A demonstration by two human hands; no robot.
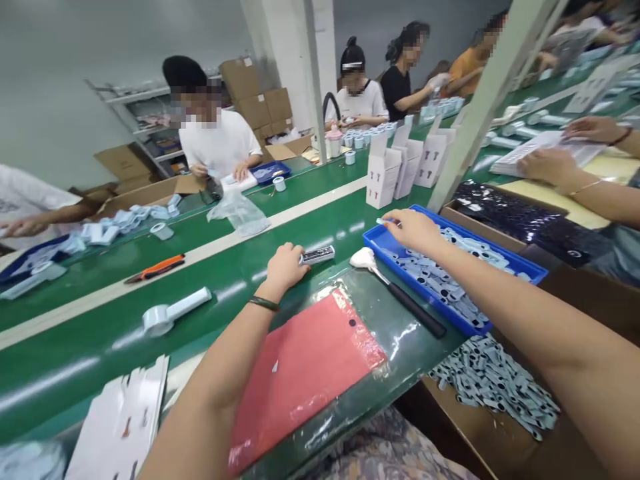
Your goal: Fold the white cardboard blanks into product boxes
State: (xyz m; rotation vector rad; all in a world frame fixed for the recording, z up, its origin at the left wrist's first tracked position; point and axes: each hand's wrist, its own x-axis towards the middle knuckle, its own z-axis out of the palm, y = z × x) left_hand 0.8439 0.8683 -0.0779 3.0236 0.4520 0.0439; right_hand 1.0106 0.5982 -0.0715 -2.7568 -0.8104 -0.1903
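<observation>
My left hand point(286, 268) is closed around one end of a light handle-shaped housing point(319, 255), its open side showing a dark inside. It rests on the green conveyor belt. Over the left end of a blue tray point(435, 283), my right hand point(414, 228) pinches a small pale-blue plastic piece point(381, 221) at the fingertips. Similar pale-blue pieces point(450, 280) with black dots fill much of the tray. Between my hands lies a hammer point(415, 305) with a black grip and a white-wrapped head. A red sheet point(310, 373) under clear plastic lies in front of me.
A pale-blue device point(175, 311) and orange-handled pliers point(159, 267) lie left. White printed boxes point(383, 177) stand beyond the tray near a metal post point(480, 113). Below right, a carton holds loose pieces point(500, 380). Flattened boxes point(120, 420) lie near left. Several co-workers sit around the belt.
</observation>
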